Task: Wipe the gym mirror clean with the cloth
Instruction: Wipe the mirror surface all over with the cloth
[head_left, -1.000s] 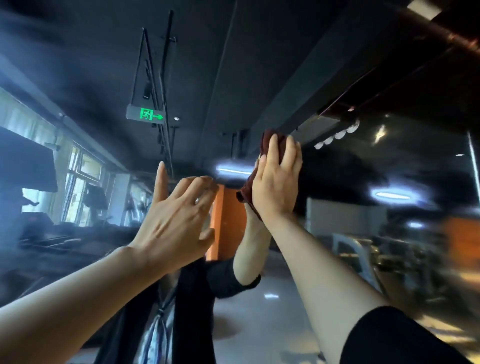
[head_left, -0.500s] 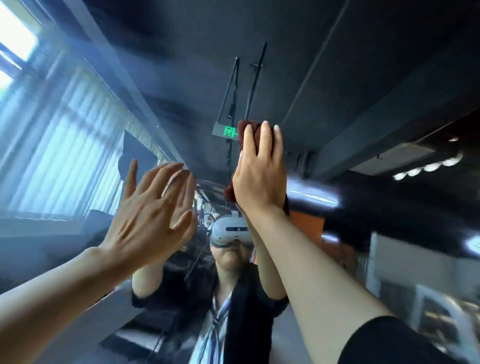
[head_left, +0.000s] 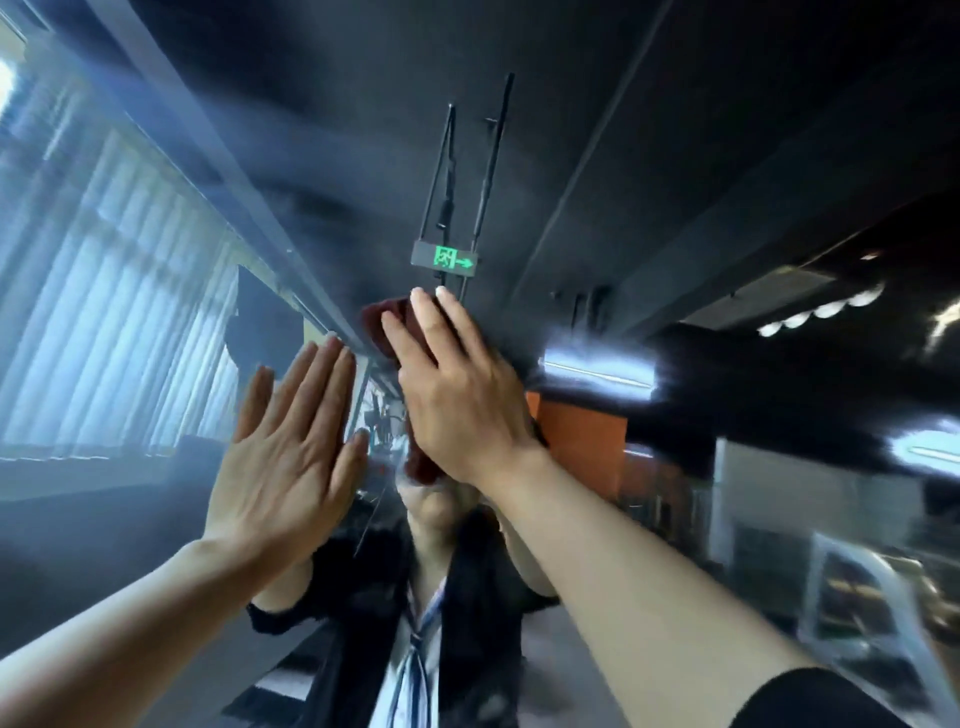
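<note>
The gym mirror fills the view and reflects a dark ceiling and the room. A dark red cloth lies flat against the glass, mostly hidden under my right hand. That hand presses the cloth onto the mirror with straight fingers pointing up and left. My left hand is raised just left of it, palm toward the glass, fingers straight and together. Whether the left palm touches the mirror I cannot tell.
In the reflection hang a green exit sign, ceiling lights, an orange wall panel and bright curtained windows at the left. A person's dark jacket and striped tie are reflected below my hands.
My right hand slid the cloth leftward across the glass and its fingers now tilt left. My left hand straightened from curled fingers to a flat palm. The view turned toward the windows.
</note>
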